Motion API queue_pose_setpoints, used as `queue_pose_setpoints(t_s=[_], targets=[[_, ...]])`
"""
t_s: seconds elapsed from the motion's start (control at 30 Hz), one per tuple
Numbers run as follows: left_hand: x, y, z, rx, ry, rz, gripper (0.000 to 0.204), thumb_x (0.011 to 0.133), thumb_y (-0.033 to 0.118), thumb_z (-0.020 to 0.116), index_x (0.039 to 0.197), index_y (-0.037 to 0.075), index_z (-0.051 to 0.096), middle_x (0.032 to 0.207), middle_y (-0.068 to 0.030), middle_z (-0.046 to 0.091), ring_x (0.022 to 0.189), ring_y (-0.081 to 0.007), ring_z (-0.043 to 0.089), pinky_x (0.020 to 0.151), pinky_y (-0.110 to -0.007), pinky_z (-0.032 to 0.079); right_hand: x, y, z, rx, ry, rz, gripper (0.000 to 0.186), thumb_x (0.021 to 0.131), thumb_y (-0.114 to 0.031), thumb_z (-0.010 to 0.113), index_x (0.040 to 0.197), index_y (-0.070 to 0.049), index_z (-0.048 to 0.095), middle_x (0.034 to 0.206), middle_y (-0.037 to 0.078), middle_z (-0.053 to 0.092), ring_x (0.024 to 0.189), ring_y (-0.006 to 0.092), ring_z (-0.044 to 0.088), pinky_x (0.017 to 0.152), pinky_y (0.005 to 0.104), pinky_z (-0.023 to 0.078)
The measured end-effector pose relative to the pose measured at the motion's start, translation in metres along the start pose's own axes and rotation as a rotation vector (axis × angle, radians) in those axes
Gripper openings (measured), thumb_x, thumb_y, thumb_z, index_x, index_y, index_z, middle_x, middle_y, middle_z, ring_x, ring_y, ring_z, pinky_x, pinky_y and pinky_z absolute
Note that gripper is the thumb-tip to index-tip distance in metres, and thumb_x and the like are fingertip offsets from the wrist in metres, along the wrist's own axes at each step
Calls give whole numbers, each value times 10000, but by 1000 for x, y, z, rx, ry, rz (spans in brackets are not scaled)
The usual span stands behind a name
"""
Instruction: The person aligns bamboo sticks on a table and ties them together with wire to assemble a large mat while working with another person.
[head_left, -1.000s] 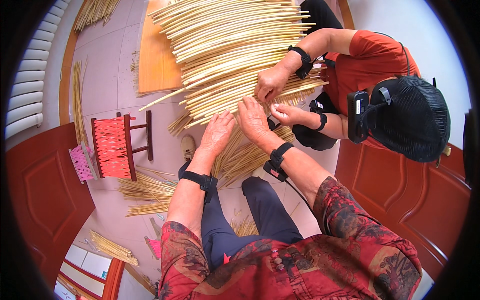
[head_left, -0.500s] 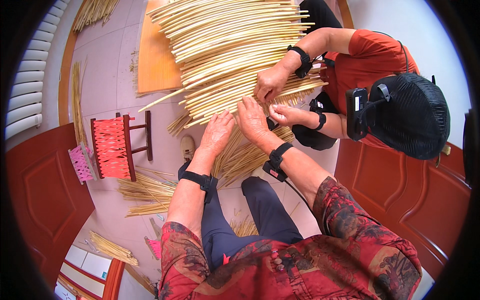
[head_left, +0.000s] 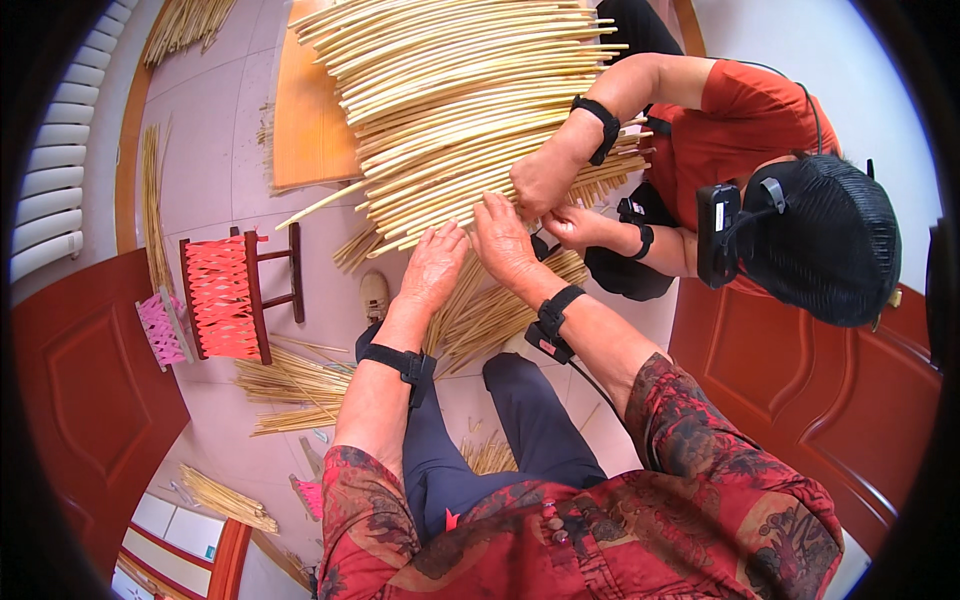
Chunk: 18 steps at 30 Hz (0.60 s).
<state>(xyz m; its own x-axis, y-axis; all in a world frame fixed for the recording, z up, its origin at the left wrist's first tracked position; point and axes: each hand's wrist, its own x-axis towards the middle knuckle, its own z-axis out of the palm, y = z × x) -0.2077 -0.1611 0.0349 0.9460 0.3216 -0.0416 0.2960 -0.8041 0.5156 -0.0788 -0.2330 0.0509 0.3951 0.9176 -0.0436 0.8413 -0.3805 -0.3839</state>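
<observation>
Dozens of pale stalks point(head_left: 470, 120) are lying side by side in the head view, covering much of an orange table point(head_left: 315, 130) and hanging out past its near edge, with one long stalk jutting out to the left. The left hand point(head_left: 434, 268) is resting on the near edge of the stalks, its fingers close together and their tips touching the outermost ones. The right hand point(head_left: 506, 243) is resting just beside it, its fingers also together and lying over the same edge; the undersides are hidden, so I cannot tell whether either hand is clamping a stalk from beneath. Black bands point(head_left: 398, 364) are circling both wrists. At the right, a co-worker in a red shirt point(head_left: 690, 155) and a black cap point(head_left: 820, 240) is leaning in. The co-worker's farther hand point(head_left: 541, 183) is bearing on the stalks with curled fingers, and the nearer hand point(head_left: 573, 228) is hanging just beside it, near the person's right hand. Below the stalks, loose bundles point(head_left: 290, 390) are spreading over the floor point(head_left: 225, 420), and a shoe point(head_left: 375, 296) is showing beside the left forearm. Farther left, a red-webbed stool point(head_left: 222, 298) is standing next to a smaller pink one point(head_left: 163, 328). A white radiator point(head_left: 52, 190) is lining the wall.
</observation>
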Motion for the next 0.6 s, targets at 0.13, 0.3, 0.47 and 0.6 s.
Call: queue_pose_setpoints(t_s=[0.13,0.3,0.47,0.6], targets=[[0,0,-1,-6,-13,-14,281,782,58,422,1045,50,521,1165,-76,489,1194,-227,370,999,-385,264,2,-3,-1,-4,-19,8,389,677,-91,588,1028,39,483,1148,211,432,1121,362,382,934,398,349],[2,0,-4,-3,-15,-11,292,777,54,420,1054,46,514,1161,-74,484,1198,-229,364,998,-383,267,5,-3,-1,-17,-15,9,395,666,-84,591,1020,47,475,1144,224,425,1113,367,385,925,399,355],[4,1,-8,12,-102,-31,320,802,83,411,1105,33,503,1208,-86,464,1221,-208,336,1019,-382,250,6,-2,1,-17,-16,6,393,663,-84,594,1014,47,474,1137,223,425,1093,367,396,913,396,365],[3,0,-6,20,-91,-29,325,805,87,408,1113,35,498,1212,-84,462,1223,-204,334,1021,-380,245,6,-3,1,-31,-23,7,399,660,-85,597,1016,48,474,1141,220,422,1083,367,401,905,392,372]])
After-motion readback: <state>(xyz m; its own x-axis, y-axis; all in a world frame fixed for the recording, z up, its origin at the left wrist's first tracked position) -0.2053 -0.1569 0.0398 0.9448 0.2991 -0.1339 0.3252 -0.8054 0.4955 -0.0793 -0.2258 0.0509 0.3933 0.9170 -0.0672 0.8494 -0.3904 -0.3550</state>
